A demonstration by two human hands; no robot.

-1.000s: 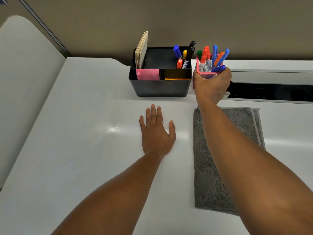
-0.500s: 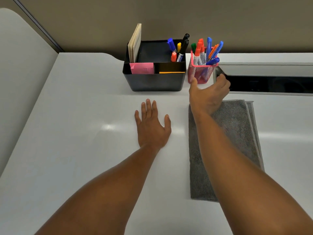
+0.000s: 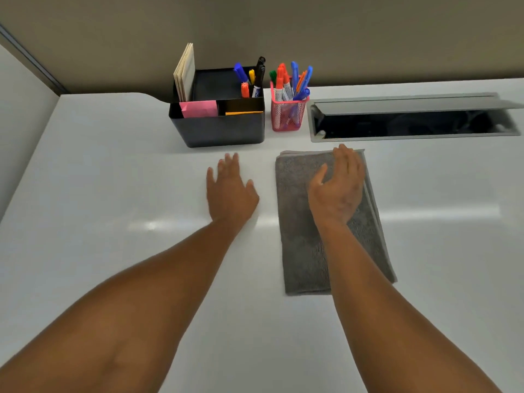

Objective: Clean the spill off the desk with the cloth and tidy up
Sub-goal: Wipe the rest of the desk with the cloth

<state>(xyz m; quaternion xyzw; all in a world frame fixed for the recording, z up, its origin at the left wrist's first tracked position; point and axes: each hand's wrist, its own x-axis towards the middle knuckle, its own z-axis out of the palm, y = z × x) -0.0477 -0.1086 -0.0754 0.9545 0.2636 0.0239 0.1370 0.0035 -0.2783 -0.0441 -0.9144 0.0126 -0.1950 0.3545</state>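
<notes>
Your white tabletop (image 3: 99, 194) carries a folded grey cloth (image 3: 300, 251) lying flat right of centre. At its far edge you have a black organizer (image 3: 221, 131), with a pink mesh pen cup (image 3: 286, 117) just beside it on the right. A recessed cable tray (image 3: 411, 124) with its lid raised sits further right.

No legible text. Marker (image 3: 257, 80) in black organizer (image 3: 221, 129) carries a white label with dark print; too blurred to read. Pens in pink mesh cup (image 3: 286, 117): printed barrels, unreadable.
</notes>
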